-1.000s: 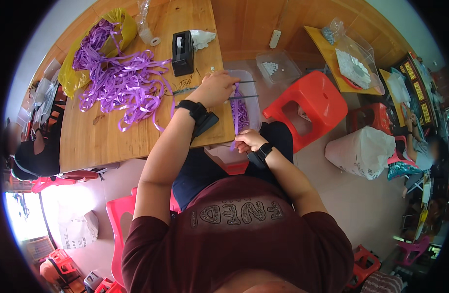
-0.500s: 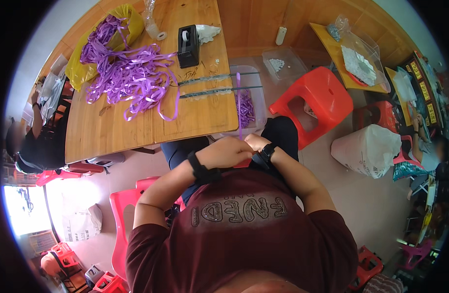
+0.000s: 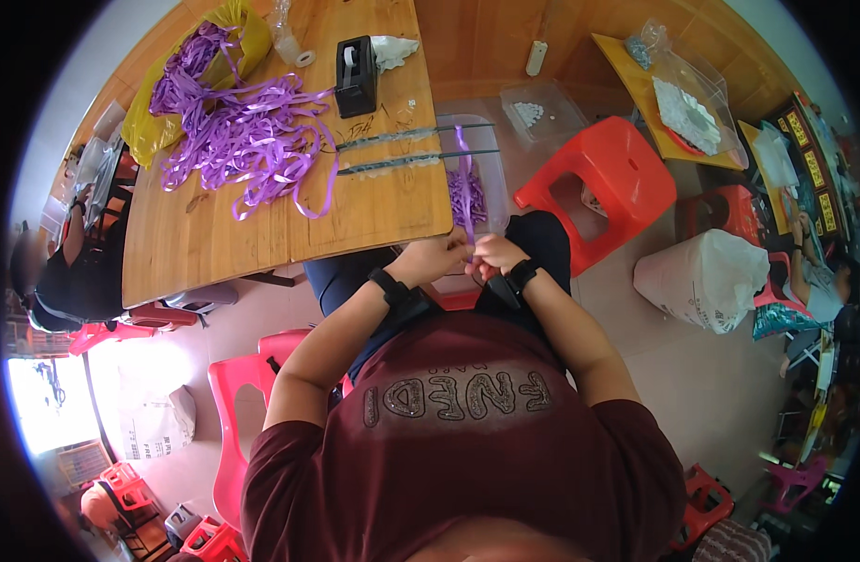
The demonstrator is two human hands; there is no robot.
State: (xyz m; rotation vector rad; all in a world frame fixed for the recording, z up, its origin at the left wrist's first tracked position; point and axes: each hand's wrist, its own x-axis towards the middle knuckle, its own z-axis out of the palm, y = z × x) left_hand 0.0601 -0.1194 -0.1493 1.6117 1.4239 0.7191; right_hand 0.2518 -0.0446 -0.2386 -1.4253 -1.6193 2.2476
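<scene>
Purple ribbon [image 3: 465, 183] crosses the black rods [image 3: 418, 161], upper centre, reaching mid-frame, where the left hand [image 3: 438, 258] and right hand [image 3: 499, 255] both seem to pinch its end; apparently fingerwork there, the next move likely needing steady tension

We're looking steeply down from head height, wide fisheye; shirt [image 3: 458, 478] filling near bottom, table [image 3: 378, 211] lying beyond, upper left.

Wooden table [image 3: 383, 211] — light-brown top. Beyond it: orange-brown panelled wall [image 3: 486, 56]. Right of it: red stool [image 3: 626, 173]. Around it: pale floor [image 3: 673, 393]. Near-left of it: bright opening [image 3: 41, 403] — white glare.
</scene>
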